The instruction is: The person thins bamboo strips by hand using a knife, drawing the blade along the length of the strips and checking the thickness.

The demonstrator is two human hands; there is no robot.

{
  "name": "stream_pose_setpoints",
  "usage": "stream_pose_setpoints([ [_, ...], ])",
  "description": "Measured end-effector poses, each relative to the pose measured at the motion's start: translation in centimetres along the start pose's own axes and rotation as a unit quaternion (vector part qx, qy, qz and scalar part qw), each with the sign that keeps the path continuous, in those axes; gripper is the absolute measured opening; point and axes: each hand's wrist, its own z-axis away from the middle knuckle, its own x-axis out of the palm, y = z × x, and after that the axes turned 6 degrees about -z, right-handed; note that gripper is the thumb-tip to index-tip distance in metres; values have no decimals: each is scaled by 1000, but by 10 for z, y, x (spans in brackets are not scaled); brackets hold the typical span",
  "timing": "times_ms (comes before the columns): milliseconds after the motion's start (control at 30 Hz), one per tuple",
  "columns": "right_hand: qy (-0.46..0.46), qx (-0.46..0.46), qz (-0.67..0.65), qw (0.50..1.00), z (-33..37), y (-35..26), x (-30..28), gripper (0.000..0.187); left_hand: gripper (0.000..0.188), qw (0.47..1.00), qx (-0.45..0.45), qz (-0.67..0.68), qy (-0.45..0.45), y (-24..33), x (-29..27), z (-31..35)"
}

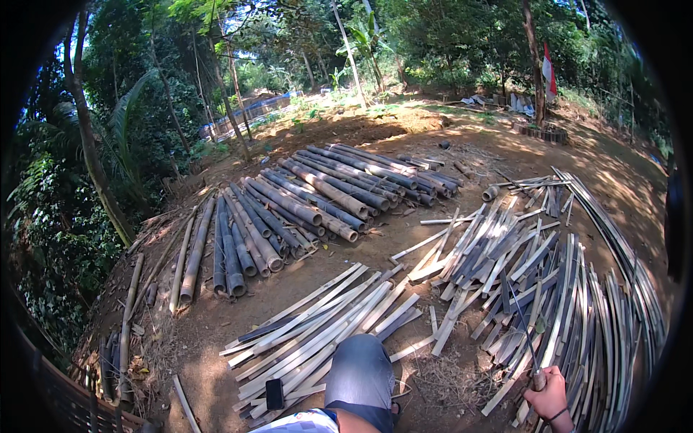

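Note:
At the lower right, my right hand is closed round the wooden handle of a machete. Its thin dark blade slants up and away over a heap of split bamboo strips. A dark band circles that wrist. My left hand does not show; a bit of bare skin, perhaps my arm, appears at the lower edge beside my grey-clad knee. Left of the knee, a black phone lies on a second pile of pale split strips.
Several rows of whole bamboo poles lie on the bare soil ahead. Long strips curve along the right side. Trees and undergrowth border the left slope. A red and white flag hangs by a trunk at the far right.

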Motion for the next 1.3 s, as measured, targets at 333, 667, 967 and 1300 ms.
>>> stream_pose_setpoints([
  [333,-9,8,16,1000,5,-9,-9,36,40,990,-94,-31,-103,-108,-15,9],
  [667,-55,28,37,997,0,-25,-13,33,39,860,-383,-235,-242,-112,30,108],
  [967,-34,53,27,998,0,-10,-3,32,11,896,-436,-53,63,-121,31,110],
  [1300,-26,66,65,995,-7,-22,0,49,12,874,-354,77,323,-58,17,50],
])
